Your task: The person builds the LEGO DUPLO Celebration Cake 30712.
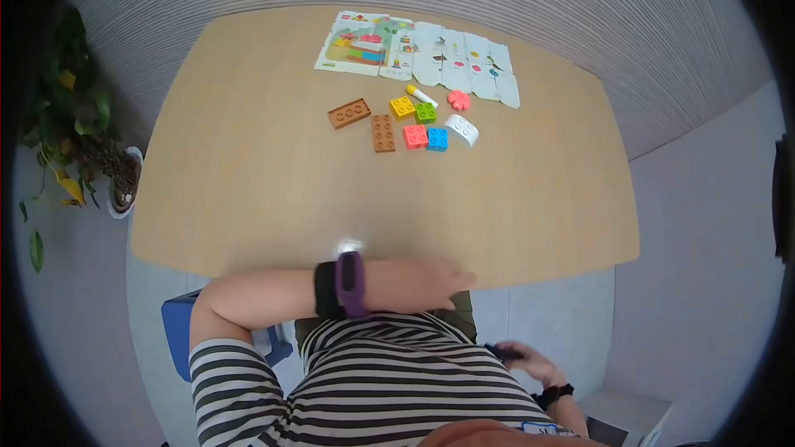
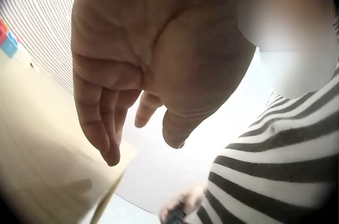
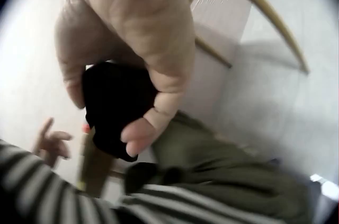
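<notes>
My left hand [image 1: 414, 285] reaches across in front of my body at the table's near edge, blurred in the head view. In the left wrist view its fingers [image 2: 90, 112] hang loosely bent with nothing between them. Low at my right side, beside the table, my right hand [image 1: 534, 363] holds a black object [image 3: 116, 104]. Thumb and fingers curl round its sides in the right wrist view; it is dark and I cannot tell its kind. Far from both hands, a red brick [image 1: 415, 136] and a blue brick [image 1: 437, 139] sit side by side on the table [image 1: 248, 190].
Two brown bricks, one of them the brown plate [image 1: 383, 133], lie near a yellow brick [image 1: 402, 108], a green brick [image 1: 425, 112], a white arch [image 1: 462, 129] and a pink flower [image 1: 459, 100]. Behind them spreads an instruction sheet [image 1: 356, 45]. A potted plant [image 1: 124, 182] stands left.
</notes>
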Available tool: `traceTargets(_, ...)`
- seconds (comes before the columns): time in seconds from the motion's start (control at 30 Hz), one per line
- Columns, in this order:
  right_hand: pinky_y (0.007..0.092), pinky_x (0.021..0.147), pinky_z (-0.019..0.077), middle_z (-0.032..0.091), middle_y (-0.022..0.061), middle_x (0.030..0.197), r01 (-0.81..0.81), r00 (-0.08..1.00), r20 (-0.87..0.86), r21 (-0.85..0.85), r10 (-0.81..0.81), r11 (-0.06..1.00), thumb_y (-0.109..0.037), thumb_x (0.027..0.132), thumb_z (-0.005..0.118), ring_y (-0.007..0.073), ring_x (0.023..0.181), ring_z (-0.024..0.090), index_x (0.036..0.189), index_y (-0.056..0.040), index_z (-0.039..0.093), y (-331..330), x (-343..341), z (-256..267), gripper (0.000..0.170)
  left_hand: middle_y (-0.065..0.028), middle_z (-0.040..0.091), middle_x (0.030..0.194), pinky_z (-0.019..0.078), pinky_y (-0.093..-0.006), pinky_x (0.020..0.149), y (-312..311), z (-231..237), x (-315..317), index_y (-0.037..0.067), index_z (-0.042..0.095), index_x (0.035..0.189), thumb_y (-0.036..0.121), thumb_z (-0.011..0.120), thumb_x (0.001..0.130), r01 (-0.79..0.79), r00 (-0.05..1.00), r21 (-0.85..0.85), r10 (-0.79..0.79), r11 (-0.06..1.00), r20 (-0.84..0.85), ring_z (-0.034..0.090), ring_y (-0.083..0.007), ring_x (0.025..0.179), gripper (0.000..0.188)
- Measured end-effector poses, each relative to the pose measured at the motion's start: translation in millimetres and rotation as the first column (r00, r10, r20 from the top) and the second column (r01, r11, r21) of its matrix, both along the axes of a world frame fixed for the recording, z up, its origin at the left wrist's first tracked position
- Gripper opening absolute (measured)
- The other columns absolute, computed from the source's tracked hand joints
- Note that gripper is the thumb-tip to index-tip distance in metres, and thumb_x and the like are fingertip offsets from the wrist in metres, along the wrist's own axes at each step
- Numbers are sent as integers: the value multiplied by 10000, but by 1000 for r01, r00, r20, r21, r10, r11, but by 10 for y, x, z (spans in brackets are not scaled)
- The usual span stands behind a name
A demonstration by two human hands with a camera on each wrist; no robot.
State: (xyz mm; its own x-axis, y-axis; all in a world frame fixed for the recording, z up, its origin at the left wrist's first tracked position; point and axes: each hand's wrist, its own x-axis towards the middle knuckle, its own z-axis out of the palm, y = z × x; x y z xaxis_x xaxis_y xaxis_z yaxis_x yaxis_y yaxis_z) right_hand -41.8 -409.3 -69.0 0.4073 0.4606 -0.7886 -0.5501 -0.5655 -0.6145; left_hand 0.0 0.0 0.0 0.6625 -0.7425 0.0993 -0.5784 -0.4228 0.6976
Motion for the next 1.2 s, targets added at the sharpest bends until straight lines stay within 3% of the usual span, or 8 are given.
traceTargets(0.07, 276, 907, 445, 585, 99, 1157, 9, 995, -96, 32, -6, 999, -89, 800, 658, 146, 1026, 565, 1372, -52, 414, 80, -244, -207, 623, -168, 558, 1007, 484, -412, 759, 248, 0, -4, 22, 483, 1168, 214, 618, 832, -101, 992, 143, 89, 985, 87, 586, -333, 914, 410)
traceTargets(0.27, 310, 1017, 378, 501, 169, 1339, -143, 979, 148, -8, 142, 990, -155, 826, 645, 220, 1190, 505, 1418, -53, 344, 455, -278, -196, 672, -141, 532, 941, 484, -407, 725, 529, -113, 0, 28, 521, 1064, 278, 654, 808, -248, 966, 203, 227, 947, 123, 581, -310, 855, 382)
traceTargets(0.47, 301, 978, 405, 557, 168, 1272, -312, 933, 180, -26, 312, 950, -204, 826, 644, 254, 1134, 544, 1395, -88, 396, 340, -296, -238, 632, -137, 530, 939, 486, -399, 722, 657, -119, -33, 38, 534, 1056, 296, 659, 805, -234, 967, 239, 200, 942, 157, 583, -302, 853, 380)
traceTargets(0.7, 342, 897, 460, 573, 256, 1180, -50, 924, 368, -160, 106, 986, -273, 821, 657, 311, 1038, 589, 1256, 30, 467, 765, -343, -468, 563, -147, 550, 952, 483, -431, 734, 689, -74, 99, 75, 502, 1134, 300, 636, 825, -216, 976, 347, 189, 913, 111, 594, -317, 875, 405)
traceTargets(0.8, 404, 882, 471, 552, 312, 1162, 62, 748, 643, -317, 166, 947, -320, 810, 665, 388, 1041, 584, 1211, 62, 462, 740, -614, -457, 590, -155, 570, 962, 483, -440, 749, 724, -34, 209, 95, 480, 1198, 316, 616, 843, -194, 981, 405, 188, 893, 56, 599, -327, 891, 440)
traceTargets(0.93, 458, 907, 454, 517, 352, 1179, -152, 863, 318, -577, 392, 803, -333, 823, 632, 457, 1075, 538, 1213, 76, 409, 977, -390, -418, 608, -176, 595, 976, 484, -438, 773, 721, 22, 329, 112, 455, 1261, 321, 605, 856, -167, 981, 405, 191, 899, -20, 604, -343, 909, 480)
traceTargets(1.13, 472, 917, 439, 520, 334, 1157, 101, 861, 500, -342, 90, 934, -210, 820, 613, 485, 1088, 494, 1232, 48, 393, 1235, -479, -375, 533, -184, 605, 977, 481, -439, 786, 703, 22, 339, 116, 450, 1272, 318, 600, 858, -167, 983, 405, 183, 899, -2, 605, -353, 912, 484)
traceTargets(1.2, 452, 956, 417, 472, 319, 1233, 52, 742, 656, -266, 141, 963, -145, 803, 605, 461, 1147, 461, 1258, 31, 398, 1120, -553, -588, 529, -180, 601, 985, 479, -439, 790, 694, 5, 333, 116, 446, 1278, 314, 596, 860, -174, 981, 407, 193, 897, -5, 603, -354, 914, 486)
